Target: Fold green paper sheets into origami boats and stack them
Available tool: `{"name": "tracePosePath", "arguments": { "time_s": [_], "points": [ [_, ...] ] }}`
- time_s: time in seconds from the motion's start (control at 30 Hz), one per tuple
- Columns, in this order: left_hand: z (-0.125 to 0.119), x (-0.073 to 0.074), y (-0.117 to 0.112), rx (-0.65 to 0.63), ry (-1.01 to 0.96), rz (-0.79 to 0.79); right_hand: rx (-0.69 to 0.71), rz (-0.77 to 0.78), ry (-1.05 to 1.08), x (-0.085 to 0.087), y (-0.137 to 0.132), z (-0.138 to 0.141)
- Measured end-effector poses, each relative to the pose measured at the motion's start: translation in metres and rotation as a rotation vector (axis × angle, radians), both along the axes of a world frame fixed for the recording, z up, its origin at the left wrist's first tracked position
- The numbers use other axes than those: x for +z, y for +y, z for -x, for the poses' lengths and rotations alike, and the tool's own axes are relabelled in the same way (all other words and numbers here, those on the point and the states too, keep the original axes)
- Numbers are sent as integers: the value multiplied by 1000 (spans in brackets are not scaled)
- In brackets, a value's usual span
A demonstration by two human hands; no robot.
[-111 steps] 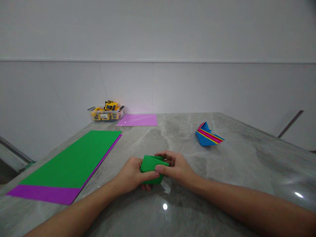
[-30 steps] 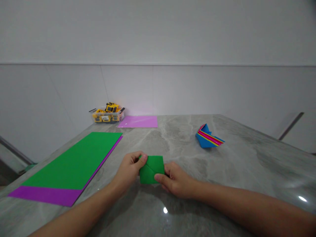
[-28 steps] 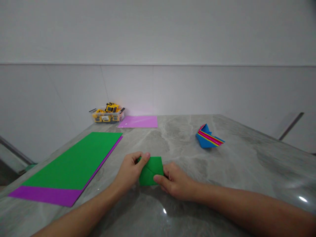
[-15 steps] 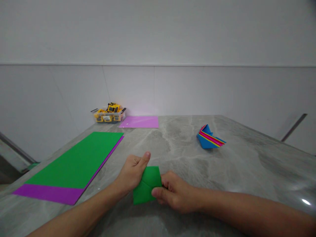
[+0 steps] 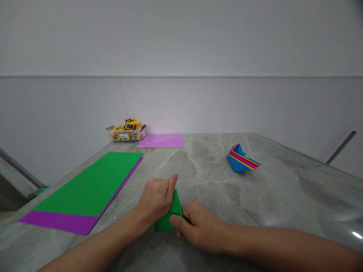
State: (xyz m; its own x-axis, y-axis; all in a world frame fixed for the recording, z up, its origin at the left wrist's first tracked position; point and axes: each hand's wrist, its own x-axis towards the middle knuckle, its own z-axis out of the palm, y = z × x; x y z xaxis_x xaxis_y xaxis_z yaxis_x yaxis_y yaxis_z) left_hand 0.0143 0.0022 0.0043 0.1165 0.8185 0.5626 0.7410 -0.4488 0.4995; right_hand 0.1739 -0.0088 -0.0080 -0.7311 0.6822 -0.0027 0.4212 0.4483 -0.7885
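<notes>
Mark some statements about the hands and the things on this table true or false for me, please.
1. The left hand and the right hand both touch the small green paper. True.
2. The blue shape is in the right hand. False: the blue shape rests on the table, beyond the right hand.
3. The big green sheet lies over a purple sheet. True.
4. The clear box stands to the right of the pink sheet. False: the clear box stands to the left of the pink sheet.
5. Yellow toys are in the clear box. True.
</notes>
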Motion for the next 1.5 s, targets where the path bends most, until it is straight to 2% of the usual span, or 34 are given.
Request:
{"name": "tracePosePath", "arguments": {
  "time_s": [0.13, 0.27, 0.5, 0.6, 0.67, 0.8, 0.9, 1.0, 1.13, 1.23, 1.3, 1.43, 1.5],
  "points": [
    [-2, -2, 3, -12, -14, 102, 25, -131, -109, 9, -4, -3],
    [-6, -5, 4, -51, -76, 170, 189, -144, -94, 13, -6, -7],
    [-11, -15, -2, -241, -319, 377, 453, -298, -6, 6, -5, -10],
    [-17, -16, -4, -336, -447, 444, 498, -379, 6, 7, -5, -10],
    [-17, -14, -2, -264, -517, 420, 430, -416, -1, 7, -4, -10],
    [-8, -8, 11, 33, -617, 336, 215, -483, 11, 4, 0, -8],
    [-1, -11, 18, 149, -760, 326, 29, -545, 8, -5, 3, -6],
    [-3, -19, 16, 132, -877, 392, -102, -552, 17, -12, 7, -4],
    [-10, -22, 6, 26, -798, 492, -19, -368, 63, -15, 9, -2],
    [-10, -15, 3, 23, -672, 409, 10, -209, 146, -14, 9, -2],
    [-7, -10, 3, 16, -572, 312, -29, -132, 201, -13, 10, -2],
    [0, -5, 4, 1, -305, 161, -204, -197, 282, -9, 17, -7],
    [3, -4, 4, -21, -213, 148, -143, -224, 297, -7, 19, -11]
  ]
}}
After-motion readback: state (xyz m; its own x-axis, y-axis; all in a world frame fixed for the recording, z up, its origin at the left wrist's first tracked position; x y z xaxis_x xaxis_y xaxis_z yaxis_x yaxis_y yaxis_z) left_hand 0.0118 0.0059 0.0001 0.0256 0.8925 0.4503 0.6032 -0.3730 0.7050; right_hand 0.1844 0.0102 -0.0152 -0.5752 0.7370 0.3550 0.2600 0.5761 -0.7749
